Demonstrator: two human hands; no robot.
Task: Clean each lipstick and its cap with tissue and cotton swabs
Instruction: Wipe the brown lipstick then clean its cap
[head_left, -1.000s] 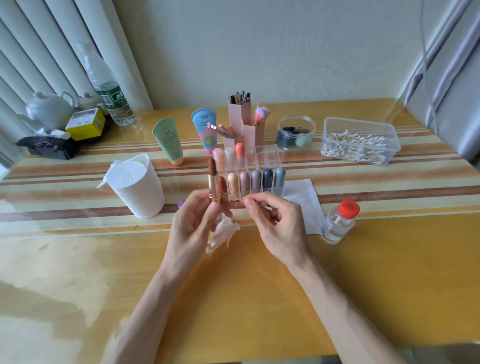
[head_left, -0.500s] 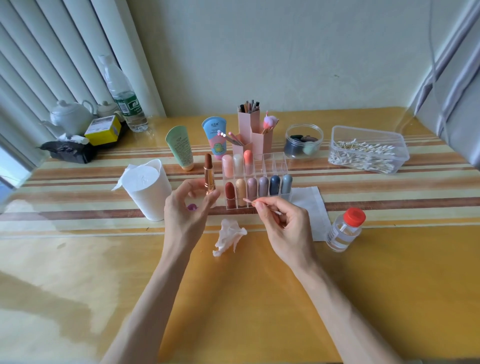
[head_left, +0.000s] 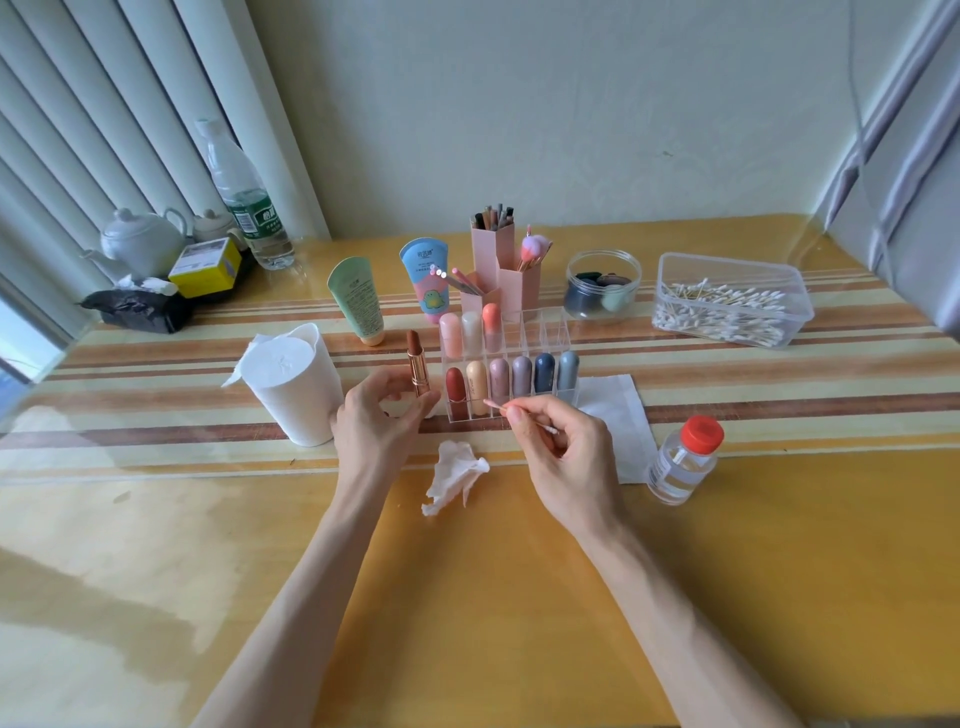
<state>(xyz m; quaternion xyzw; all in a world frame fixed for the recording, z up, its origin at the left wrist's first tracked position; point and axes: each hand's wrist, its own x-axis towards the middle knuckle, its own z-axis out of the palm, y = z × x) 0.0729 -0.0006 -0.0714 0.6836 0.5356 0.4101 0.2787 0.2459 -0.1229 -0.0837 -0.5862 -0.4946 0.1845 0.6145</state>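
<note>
- Open yellow surface runs along the table's near edge, under both forearms.
- The left hand grips an uncapped lipstick upright by its base, just left of the clear rack.
- The right hand pinches a cotton swab, its pink tip apart from the lipstick.
- Fingers hide the swab's middle.

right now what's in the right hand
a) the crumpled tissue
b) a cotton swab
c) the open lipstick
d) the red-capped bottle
B: the right hand pinches a thin cotton swab with a pink-stained tip, while the crumpled tissue lies on the table, the red-capped bottle stands apart from both hands, and the open lipstick is in the left hand.
</note>
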